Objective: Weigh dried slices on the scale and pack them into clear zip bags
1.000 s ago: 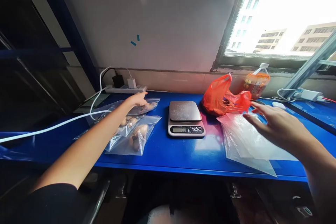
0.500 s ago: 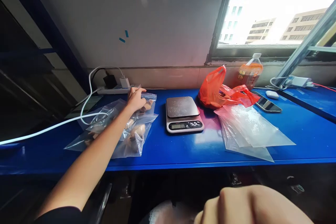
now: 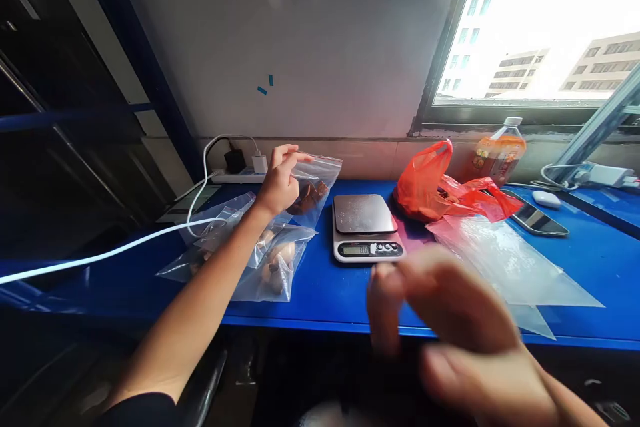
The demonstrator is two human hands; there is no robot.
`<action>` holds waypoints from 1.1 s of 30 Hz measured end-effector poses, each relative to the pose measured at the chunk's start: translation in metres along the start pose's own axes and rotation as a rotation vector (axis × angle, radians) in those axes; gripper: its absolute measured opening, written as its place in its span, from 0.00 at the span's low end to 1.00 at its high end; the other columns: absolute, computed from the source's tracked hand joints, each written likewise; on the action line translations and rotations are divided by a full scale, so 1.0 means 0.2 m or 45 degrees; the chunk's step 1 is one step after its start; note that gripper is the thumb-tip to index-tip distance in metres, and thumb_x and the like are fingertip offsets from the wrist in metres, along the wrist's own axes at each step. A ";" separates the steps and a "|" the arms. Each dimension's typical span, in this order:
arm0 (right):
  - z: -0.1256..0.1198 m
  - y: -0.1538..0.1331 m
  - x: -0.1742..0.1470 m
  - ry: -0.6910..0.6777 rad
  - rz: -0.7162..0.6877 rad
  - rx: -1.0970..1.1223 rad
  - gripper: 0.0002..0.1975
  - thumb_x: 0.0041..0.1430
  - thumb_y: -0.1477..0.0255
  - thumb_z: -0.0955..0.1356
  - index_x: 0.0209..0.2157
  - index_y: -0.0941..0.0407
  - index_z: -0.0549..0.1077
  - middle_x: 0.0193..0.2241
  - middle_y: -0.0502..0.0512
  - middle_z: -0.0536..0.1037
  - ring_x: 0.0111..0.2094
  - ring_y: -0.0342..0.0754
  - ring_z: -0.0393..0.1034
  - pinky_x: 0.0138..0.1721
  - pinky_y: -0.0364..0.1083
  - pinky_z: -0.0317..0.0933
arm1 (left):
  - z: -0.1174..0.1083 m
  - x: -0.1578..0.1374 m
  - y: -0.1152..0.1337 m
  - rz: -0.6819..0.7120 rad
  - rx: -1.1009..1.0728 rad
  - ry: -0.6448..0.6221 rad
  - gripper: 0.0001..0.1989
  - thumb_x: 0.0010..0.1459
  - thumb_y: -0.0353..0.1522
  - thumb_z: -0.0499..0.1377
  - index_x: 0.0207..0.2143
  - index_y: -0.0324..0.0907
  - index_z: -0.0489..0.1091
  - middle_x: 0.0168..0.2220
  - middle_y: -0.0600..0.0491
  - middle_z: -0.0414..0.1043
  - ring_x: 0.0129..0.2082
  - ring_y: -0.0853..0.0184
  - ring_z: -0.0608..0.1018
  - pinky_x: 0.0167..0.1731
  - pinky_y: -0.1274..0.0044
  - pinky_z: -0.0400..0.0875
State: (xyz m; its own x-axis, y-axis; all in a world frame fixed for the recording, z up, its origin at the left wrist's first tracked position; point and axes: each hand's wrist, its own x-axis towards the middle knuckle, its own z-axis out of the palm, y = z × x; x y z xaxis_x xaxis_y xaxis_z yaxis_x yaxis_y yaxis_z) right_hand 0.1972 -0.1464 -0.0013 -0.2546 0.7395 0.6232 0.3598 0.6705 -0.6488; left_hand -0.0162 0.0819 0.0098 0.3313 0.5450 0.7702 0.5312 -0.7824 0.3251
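My left hand (image 3: 280,180) pinches the top edge of a clear zip-lock bag (image 3: 320,177) with brown lumpy pieces inside, lifted off the blue table. Below it lie more clear bags, among them a zip-lock bag of light brown pieces (image 3: 280,263). My right hand (image 3: 465,320), blurred and close to the camera, hangs in front of the table's edge with its fingers curled apart and nothing seen between them. Between the hands stands a kitchen scale (image 3: 365,217) with a bare metal plate and a lit display.
Right of the scale sits a red plastic bag (image 3: 425,180), with flat clear bags (image 3: 530,267) before it. Behind are a drink bottle (image 3: 500,150), a phone (image 3: 537,215) and a white earbud case (image 3: 547,199). A white cable (image 3: 125,243) crosses the left side.
My left hand has raised the zip-lock bag from the pile. My right hand has come up and its closed fingers have opened. The view has shifted slightly left.
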 end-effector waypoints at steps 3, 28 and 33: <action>-0.05 0.21 0.35 0.127 -0.029 -0.033 0.11 0.57 0.65 0.66 0.41 0.54 0.69 0.28 0.50 0.71 0.30 0.43 0.67 0.35 0.44 0.62 | 0.00 -0.02 0.09 -0.107 -0.335 -0.066 0.19 0.46 0.19 0.47 0.38 0.38 0.71 0.37 0.51 0.73 0.41 0.65 0.75 0.45 0.71 0.71; 0.11 0.42 0.34 0.171 0.565 0.774 0.24 0.45 0.64 0.72 0.41 0.54 0.60 0.25 0.45 0.68 0.24 0.40 0.61 0.26 0.41 0.56 | 0.09 -0.14 0.30 0.563 -0.139 -0.264 0.06 0.57 0.28 0.56 0.36 0.42 0.72 0.34 0.51 0.73 0.38 0.65 0.72 0.40 0.72 0.70; 0.14 0.41 0.33 0.218 0.535 0.652 0.20 0.48 0.63 0.69 0.38 0.55 0.59 0.26 0.45 0.66 0.24 0.39 0.59 0.25 0.40 0.54 | 0.09 -0.14 0.29 0.604 -0.137 -0.286 0.03 0.58 0.30 0.57 0.32 0.42 0.71 0.34 0.51 0.74 0.37 0.65 0.73 0.41 0.72 0.69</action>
State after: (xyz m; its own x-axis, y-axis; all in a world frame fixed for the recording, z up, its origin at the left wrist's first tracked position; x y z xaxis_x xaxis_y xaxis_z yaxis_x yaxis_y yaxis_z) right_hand 0.1839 -0.0397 -0.0258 -0.0253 0.9516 0.3064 -0.0835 0.3035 -0.9492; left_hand 0.0193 0.0276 -0.0023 0.6806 0.1661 0.7135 0.2035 -0.9785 0.0336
